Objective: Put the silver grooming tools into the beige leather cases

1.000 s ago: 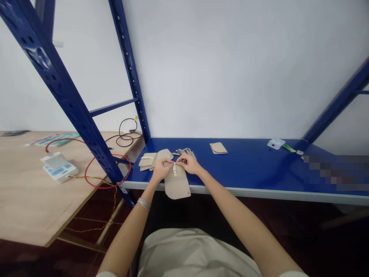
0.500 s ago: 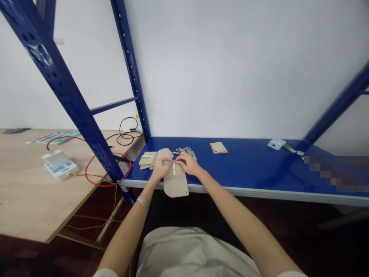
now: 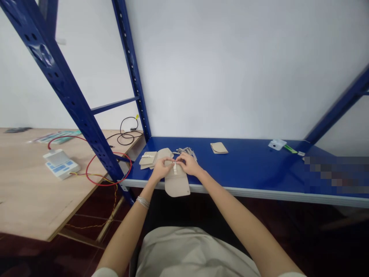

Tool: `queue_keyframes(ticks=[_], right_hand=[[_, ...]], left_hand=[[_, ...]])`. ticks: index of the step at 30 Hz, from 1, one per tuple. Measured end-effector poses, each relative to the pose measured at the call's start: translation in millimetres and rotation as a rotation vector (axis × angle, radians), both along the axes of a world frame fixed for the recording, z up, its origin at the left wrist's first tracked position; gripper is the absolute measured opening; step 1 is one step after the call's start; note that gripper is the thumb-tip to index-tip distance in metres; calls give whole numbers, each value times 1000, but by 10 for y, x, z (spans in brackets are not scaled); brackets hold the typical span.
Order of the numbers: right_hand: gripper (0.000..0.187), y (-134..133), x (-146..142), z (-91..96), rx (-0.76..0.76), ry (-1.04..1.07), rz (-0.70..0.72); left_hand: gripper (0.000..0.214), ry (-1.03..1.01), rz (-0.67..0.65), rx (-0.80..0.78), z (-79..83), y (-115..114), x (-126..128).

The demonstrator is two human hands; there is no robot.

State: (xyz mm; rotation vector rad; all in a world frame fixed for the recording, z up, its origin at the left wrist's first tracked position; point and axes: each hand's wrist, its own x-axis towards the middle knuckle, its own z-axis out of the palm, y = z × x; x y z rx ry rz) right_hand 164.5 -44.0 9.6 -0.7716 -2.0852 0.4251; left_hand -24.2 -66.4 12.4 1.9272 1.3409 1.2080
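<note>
Nothing moved; pouch (image 3: 177, 184) overhangs shelf edge (image 3: 245, 191).

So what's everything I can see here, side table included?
shelf: one, blue, across the middle
rack uprights: several, blue, left and right
beige flap: one, overhanging the shelf's front edge
white strip: one, on the flap's top
beige stack: one, shelf, left of the hands
lone beige piece: one, shelf, further right
metal bits: small heap, grey, behind the hands
packet: one, white, shelf's far right
table: one, wooden, left
device: one, white and blue, on the table
red cable: one, looping past the table's edge
black cable: one, table's back corner
bracelet: one, silver, left wrist
left hand: grips the flap's upper edge
right hand: fingertips on the white strip
</note>
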Motion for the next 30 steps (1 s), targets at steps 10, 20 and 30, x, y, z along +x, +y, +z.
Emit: queue_keyframes(ticks=[10, 20, 30], right_hand=[[17, 49, 16, -26, -34, 90, -41], [10, 80, 34, -26, 60, 79, -99], [11, 75, 27, 5, 15, 147, -152]], left_hand=[[20, -34, 88, -3, -19, 10, 5], [19, -84, 68, -11, -12, -5, 12], [24, -82, 60, -39, -53, 27, -4]])
